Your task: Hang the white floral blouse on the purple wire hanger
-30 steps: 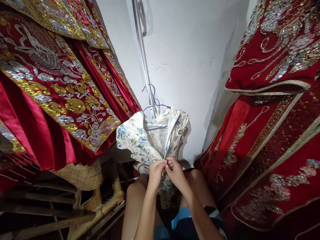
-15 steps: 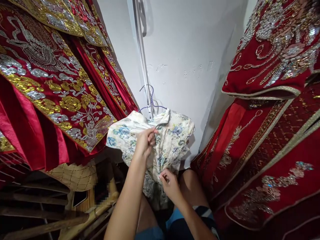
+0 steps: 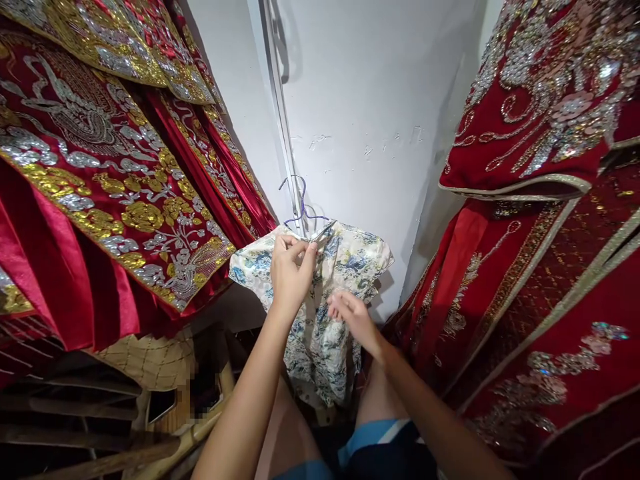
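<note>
A short-sleeved floral dress (image 3: 345, 263), cream with blue flowers, hangs in front of me on a purple wire hanger (image 3: 303, 200). My left hand (image 3: 294, 267) pinches the edge of its neckline, just below the hanger, thumb and fingers together. Lower down and to the right, my right hand (image 3: 355, 317) is at the front of the dress, its fingers curled. Motion smears those fingertips, so I cannot tell whether they grip the cloth. The lower part of the dress hangs between my knees.
Red gowns with gold and silver embroidery (image 3: 145, 213) crowd the left side. Beaded red garments (image 3: 530, 153) hang on the right. Behind the hanger, a metal pole (image 3: 280, 100) runs up the pale wall (image 3: 370, 80). A wooden chair (image 3: 75, 407) stands at lower left.
My left hand has moved up to the neckline. My right hand has left the lower front of the dress and risen up and to the right. The dress front lies flatter.
</note>
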The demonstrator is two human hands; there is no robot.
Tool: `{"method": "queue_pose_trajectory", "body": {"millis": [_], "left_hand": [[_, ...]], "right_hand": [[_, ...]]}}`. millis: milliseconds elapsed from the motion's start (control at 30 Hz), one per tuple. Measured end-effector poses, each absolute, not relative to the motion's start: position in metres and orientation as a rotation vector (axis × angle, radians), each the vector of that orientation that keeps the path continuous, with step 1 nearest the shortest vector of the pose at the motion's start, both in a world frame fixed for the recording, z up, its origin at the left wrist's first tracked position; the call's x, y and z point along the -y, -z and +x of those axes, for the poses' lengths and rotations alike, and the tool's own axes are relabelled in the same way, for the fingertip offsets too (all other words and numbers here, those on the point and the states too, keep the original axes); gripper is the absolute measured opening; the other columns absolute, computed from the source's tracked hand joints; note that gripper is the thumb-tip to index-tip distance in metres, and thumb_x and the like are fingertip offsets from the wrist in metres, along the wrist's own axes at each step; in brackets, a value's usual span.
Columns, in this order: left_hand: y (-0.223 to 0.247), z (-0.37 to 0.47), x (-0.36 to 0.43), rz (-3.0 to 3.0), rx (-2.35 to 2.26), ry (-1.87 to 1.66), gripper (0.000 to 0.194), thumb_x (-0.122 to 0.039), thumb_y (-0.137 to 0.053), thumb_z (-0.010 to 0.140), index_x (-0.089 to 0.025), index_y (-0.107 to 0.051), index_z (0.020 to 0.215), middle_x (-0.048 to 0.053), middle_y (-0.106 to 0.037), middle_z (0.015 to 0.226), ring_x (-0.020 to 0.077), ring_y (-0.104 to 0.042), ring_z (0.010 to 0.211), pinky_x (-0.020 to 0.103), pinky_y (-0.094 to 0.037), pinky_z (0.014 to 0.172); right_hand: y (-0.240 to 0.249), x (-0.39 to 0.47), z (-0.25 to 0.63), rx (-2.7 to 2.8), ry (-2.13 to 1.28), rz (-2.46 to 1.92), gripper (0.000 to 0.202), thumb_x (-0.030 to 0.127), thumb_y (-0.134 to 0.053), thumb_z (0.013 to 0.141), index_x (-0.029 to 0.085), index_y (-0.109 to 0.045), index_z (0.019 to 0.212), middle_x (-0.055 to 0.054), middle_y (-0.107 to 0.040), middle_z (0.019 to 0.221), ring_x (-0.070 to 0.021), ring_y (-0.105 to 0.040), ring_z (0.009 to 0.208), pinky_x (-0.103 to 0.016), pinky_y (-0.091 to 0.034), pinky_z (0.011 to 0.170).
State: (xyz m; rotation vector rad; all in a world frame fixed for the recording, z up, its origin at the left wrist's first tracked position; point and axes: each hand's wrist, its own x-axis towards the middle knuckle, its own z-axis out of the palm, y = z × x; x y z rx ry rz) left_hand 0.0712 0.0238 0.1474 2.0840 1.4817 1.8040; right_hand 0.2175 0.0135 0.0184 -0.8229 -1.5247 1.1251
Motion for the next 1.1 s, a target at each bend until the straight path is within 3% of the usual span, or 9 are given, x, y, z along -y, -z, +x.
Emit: {"method": "queue_pose_trajectory", "body": {"millis": [100,267,467,667,867,1000,1100], "left_hand": [[-0.151,0.068,-0.027,2.344,-1.473,-1.806,0.031,-0.037,-0.056,0.095,-0.016,-0.068,0.076,0.012,-0.054,0.114,0.0242,-0.054,0.105,0.035,-0.044,0.085],[-0.153,0.06,-0.032,2.442,-1.357,-1.584,0.028,-0.024,-0.04,0.099,-0.019,-0.05,0.074,0.004,-0.055,0.078,0.017,-0.052,0.075,0.029,-0.04,0.072],[-0.15,0.049,-0.037,2.378,-1.32,-1.557,0.002,-0.019,-0.046,0.095,-0.02,-0.048,0.095,0.001,-0.06,0.084,0.0149,-0.059,0.073,0.026,-0.042,0.07],[-0.154,0.057,-0.035,2.352,-1.386,-1.558,0.004,-0.017,-0.045,0.094,-0.021,-0.045,0.093,0.001,-0.058,0.079,0.0149,-0.058,0.068,0.026,-0.04,0.066],[-0.155,0.059,-0.029,2.437,-1.358,-1.468,0.008,-0.014,-0.044,0.094,-0.021,-0.044,0.093,0.002,-0.061,0.082,0.0146,-0.058,0.067,0.025,-0.039,0.064],[-0.159,0.058,-0.029,2.486,-1.268,-1.564,0.014,-0.007,-0.045,0.087,-0.021,-0.045,0.087,0.0,-0.058,0.077,0.0134,-0.057,0.067,0.025,-0.04,0.064],[-0.176,0.046,-0.034,2.48,-1.204,-1.83,0.02,0.0,-0.047,0.078,-0.019,-0.047,0.08,0.0,-0.056,0.076,0.0129,-0.057,0.072,0.025,-0.043,0.068]], "right_hand": [[-0.08,-0.042,0.212,1.519,-1.107,-0.638,0.043,0.059,-0.043,0.096,0.02,-0.061,0.093,-0.003,-0.062,0.083,-0.0153,-0.058,0.072,-0.028,-0.048,0.063],[-0.134,-0.069,0.196,1.584,-0.971,-0.558,0.04,0.054,-0.05,0.095,0.019,-0.056,0.076,0.001,-0.054,0.071,-0.0119,-0.053,0.066,-0.025,-0.044,0.06],[-0.133,-0.075,0.185,1.595,-0.944,-0.649,0.034,0.046,-0.057,0.091,0.018,-0.059,0.072,0.001,-0.059,0.066,-0.0119,-0.054,0.061,-0.025,-0.043,0.059],[-0.124,-0.073,0.186,1.48,-0.99,-0.653,0.034,0.049,-0.058,0.09,0.019,-0.059,0.076,0.0,-0.058,0.069,-0.0127,-0.055,0.061,-0.024,-0.042,0.052],[-0.127,-0.068,0.192,1.549,-0.827,-0.662,0.025,0.037,-0.054,0.092,0.02,-0.057,0.075,0.001,-0.059,0.069,-0.0124,-0.053,0.061,-0.025,-0.042,0.057],[-0.124,-0.071,0.186,1.467,-0.912,-0.596,0.024,0.03,-0.056,0.088,0.019,-0.058,0.066,0.002,-0.058,0.059,-0.0128,-0.053,0.056,-0.025,-0.04,0.055],[-0.108,-0.075,0.181,1.43,-1.03,-0.731,0.025,0.026,-0.057,0.083,0.019,-0.059,0.059,0.002,-0.057,0.051,-0.0126,-0.049,0.048,-0.025,-0.036,0.051]]}}
